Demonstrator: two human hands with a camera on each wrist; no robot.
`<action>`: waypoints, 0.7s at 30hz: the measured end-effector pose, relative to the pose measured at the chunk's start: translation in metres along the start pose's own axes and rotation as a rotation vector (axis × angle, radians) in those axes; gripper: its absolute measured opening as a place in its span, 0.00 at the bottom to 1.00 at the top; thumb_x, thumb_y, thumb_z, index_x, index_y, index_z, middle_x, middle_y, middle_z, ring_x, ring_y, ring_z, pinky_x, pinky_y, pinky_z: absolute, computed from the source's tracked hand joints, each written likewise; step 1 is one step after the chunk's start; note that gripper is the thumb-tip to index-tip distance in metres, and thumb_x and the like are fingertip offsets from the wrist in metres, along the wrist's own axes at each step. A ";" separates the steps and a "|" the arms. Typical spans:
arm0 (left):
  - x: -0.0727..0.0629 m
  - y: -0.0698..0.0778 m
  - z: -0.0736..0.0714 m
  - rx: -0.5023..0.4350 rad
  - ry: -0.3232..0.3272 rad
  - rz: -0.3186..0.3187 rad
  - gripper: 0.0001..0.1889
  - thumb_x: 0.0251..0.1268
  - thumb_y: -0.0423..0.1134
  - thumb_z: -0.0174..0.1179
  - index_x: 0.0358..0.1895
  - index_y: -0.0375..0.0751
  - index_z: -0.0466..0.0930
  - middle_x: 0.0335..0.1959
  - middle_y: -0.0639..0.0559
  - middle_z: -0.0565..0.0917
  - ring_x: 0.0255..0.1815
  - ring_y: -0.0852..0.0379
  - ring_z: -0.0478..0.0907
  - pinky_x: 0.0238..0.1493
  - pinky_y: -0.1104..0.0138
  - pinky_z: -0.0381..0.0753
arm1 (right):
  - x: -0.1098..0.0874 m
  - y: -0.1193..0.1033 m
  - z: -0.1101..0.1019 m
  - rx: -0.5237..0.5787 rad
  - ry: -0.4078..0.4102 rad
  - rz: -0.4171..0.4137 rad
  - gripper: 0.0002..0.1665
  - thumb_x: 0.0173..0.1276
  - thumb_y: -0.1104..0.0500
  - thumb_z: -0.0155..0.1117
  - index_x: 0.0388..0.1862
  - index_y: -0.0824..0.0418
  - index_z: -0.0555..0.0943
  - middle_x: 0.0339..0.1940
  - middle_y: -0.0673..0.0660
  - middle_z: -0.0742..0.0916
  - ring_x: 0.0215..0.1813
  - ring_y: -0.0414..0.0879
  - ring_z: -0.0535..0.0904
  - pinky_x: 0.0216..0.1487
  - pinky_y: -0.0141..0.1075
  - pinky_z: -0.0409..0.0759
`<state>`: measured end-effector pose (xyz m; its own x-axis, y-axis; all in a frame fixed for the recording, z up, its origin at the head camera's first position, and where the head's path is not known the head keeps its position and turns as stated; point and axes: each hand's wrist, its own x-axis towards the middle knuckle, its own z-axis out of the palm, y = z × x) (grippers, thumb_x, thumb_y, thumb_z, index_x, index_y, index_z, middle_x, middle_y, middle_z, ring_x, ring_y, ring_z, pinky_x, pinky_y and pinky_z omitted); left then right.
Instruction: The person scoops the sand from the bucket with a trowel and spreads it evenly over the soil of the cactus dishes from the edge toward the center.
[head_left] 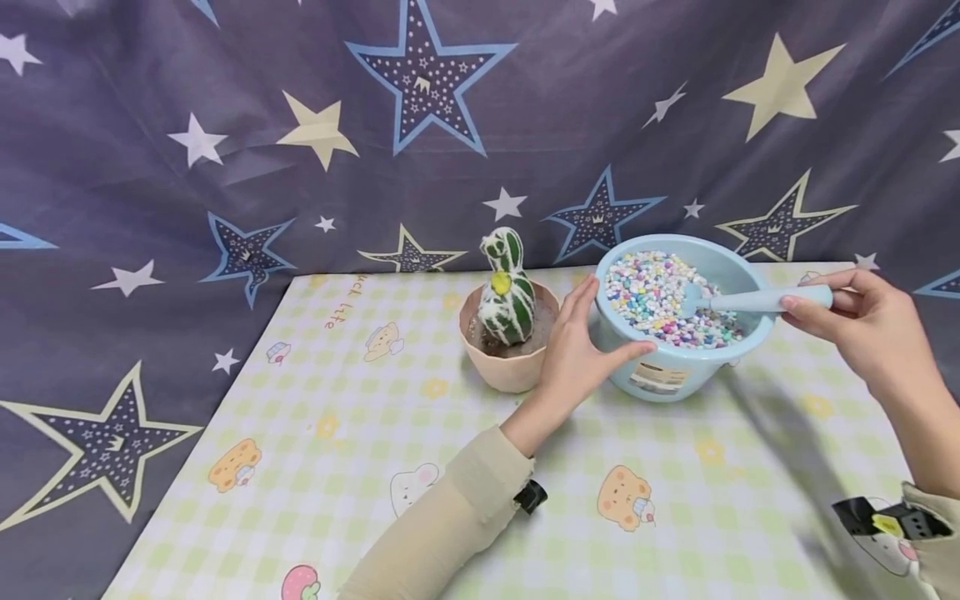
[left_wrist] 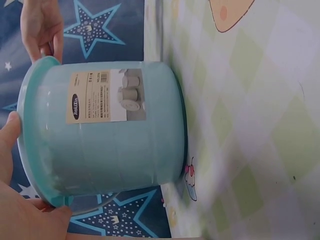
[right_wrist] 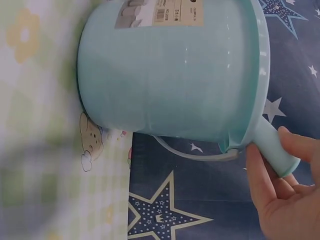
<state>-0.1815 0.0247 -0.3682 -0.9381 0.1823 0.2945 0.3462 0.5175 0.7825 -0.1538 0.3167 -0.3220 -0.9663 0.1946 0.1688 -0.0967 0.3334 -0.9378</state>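
Note:
A light blue bucket [head_left: 652,375] full of small multicoloured pebbles [head_left: 660,292] stands on the table's right half. My left hand [head_left: 573,354] holds its left side, the thumb on the front rim and the fingers along the side. With my right hand [head_left: 862,321] I grip the handle of a light blue shovel [head_left: 750,300]. Its head sits in the pebbles, partly buried, and the handle slants out over the right rim. In the right wrist view, thumb and fingers surround the handle end [right_wrist: 275,150]; the bucket wall hides the head.
Just left of the bucket, close to my left forearm, stands a pink pot [head_left: 502,371] with a green and white cactus [head_left: 508,308]. A checked cloth [head_left: 337,467] covers the table. Behind hangs a dark starry curtain [head_left: 262,50]. The bucket's bail [right_wrist: 195,156] hangs down.

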 end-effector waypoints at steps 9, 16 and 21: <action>-0.002 0.004 -0.002 -0.010 -0.023 -0.008 0.53 0.49 0.56 0.76 0.78 0.44 0.58 0.80 0.53 0.59 0.80 0.52 0.58 0.78 0.60 0.63 | -0.005 -0.001 -0.008 0.350 -0.038 0.028 0.09 0.64 0.67 0.69 0.42 0.58 0.87 0.40 0.41 0.88 0.34 0.33 0.89 0.35 0.23 0.85; 0.000 0.001 -0.002 -0.018 -0.021 0.003 0.53 0.50 0.56 0.76 0.78 0.43 0.58 0.80 0.51 0.59 0.80 0.51 0.59 0.78 0.58 0.64 | -0.008 -0.004 -0.014 0.325 -0.021 0.042 0.12 0.66 0.65 0.68 0.47 0.54 0.86 0.32 0.41 0.91 0.32 0.34 0.89 0.29 0.20 0.83; 0.000 0.002 -0.003 -0.016 -0.022 0.007 0.53 0.50 0.56 0.76 0.78 0.43 0.58 0.80 0.51 0.59 0.80 0.51 0.59 0.78 0.59 0.64 | -0.008 0.000 -0.013 0.520 -0.047 -0.060 0.14 0.66 0.76 0.61 0.44 0.62 0.85 0.36 0.48 0.92 0.33 0.40 0.90 0.35 0.27 0.86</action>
<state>-0.1811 0.0231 -0.3654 -0.9355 0.2043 0.2884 0.3531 0.5028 0.7890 -0.1431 0.3274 -0.3189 -0.9640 0.1437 0.2240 -0.2461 -0.1616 -0.9557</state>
